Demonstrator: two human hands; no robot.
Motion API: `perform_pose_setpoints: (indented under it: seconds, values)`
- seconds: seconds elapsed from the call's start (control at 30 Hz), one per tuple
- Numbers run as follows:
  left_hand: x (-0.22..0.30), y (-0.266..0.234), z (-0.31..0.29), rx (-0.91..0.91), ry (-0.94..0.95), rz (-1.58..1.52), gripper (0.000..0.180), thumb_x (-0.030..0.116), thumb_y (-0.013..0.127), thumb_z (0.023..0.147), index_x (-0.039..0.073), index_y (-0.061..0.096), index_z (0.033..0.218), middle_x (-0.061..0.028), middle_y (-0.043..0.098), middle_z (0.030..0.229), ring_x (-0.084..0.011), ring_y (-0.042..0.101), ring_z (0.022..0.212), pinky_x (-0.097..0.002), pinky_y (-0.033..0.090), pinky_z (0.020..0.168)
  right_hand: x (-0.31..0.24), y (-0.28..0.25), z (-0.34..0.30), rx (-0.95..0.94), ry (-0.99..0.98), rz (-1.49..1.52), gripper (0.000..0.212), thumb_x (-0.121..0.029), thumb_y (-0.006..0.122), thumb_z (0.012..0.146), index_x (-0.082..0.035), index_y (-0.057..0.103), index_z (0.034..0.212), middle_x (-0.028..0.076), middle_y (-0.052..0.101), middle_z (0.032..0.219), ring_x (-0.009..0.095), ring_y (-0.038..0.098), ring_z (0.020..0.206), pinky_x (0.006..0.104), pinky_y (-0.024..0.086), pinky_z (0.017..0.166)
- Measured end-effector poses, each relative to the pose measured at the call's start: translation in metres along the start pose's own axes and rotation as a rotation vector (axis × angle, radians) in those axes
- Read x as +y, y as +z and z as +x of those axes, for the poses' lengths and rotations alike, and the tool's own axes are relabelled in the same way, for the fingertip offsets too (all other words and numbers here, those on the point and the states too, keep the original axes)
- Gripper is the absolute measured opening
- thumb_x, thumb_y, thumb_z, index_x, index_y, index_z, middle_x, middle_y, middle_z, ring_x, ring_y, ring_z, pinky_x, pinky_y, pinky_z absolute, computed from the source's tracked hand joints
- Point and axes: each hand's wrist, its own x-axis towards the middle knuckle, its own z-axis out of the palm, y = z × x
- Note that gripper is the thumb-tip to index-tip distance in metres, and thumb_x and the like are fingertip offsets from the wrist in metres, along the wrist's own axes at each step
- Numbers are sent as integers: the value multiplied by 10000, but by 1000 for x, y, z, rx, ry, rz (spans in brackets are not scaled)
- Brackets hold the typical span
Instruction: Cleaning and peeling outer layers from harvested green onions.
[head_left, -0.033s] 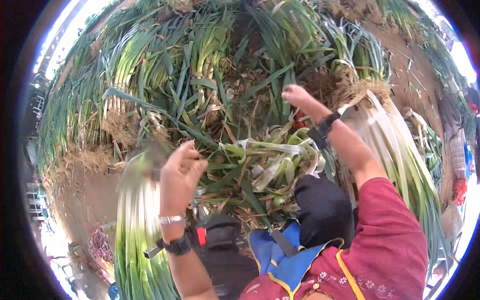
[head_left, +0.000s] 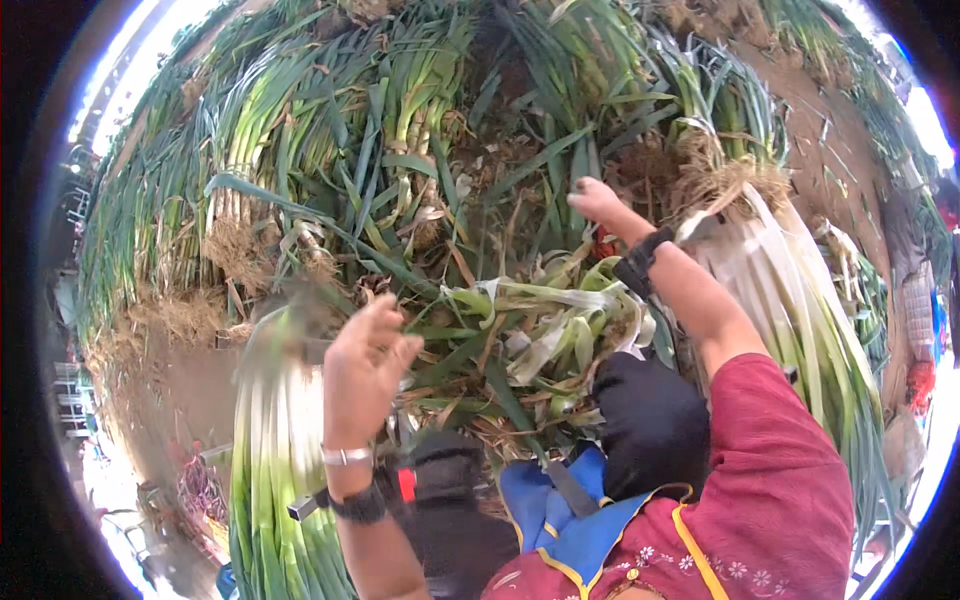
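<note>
My left hand (head_left: 368,365) is raised over the heap of leek trimmings, fingers loosely bent and apart, with nothing visible in it. Beside it at left lies a bundle of cleaned leeks (head_left: 285,440), white stems towards the far side and green tops towards me. Further away, my right hand (head_left: 597,202) is stretched forward with its fingers curled in, close to dark green leek leaves (head_left: 560,190). Whatever its fingers may hold is hidden. Pale peeled leaves and trimmings (head_left: 560,330) lie between my arms. More white-stemmed leeks (head_left: 790,270) lie beyond my right forearm.
Large piles of uncleaned leeks with roots (head_left: 250,180) stretch across the far side and left. Another rooted bunch (head_left: 725,170) lies at far right. Brown ground (head_left: 830,190) shows at right. My dark-clad knees (head_left: 650,420) are close below the trimmings. A red net bag (head_left: 195,490) is at left.
Both hands have shifted very slightly: the left a little nearer to me, the right a touch to the right and nearer. The leeks lie as before.
</note>
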Motion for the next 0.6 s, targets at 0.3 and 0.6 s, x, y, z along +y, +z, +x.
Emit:
perform_pose_setpoints:
  seconds: [0.3, 0.6]
  values:
    - [0, 11, -19, -250, 238, 325, 535, 215, 780, 701, 2, 589, 1153, -146, 639, 1004, -260, 633, 826, -342, 513, 722, 147, 93, 77, 208, 382, -223, 582, -223, 660, 724, 50, 436, 1187, 289, 608, 1083, 417, 608, 999, 452, 504, 836]
    - [-3, 4, 14, -311, 116, 327, 481, 103, 715, 771, 55, 571, 1227, -136, 606, 1063, -273, 604, 900, -340, 491, 784, 102, 117, 48, 384, 3, 91, 577, -279, 652, 764, 50, 389, 1158, 316, 606, 922, 476, 580, 906, 510, 464, 751]
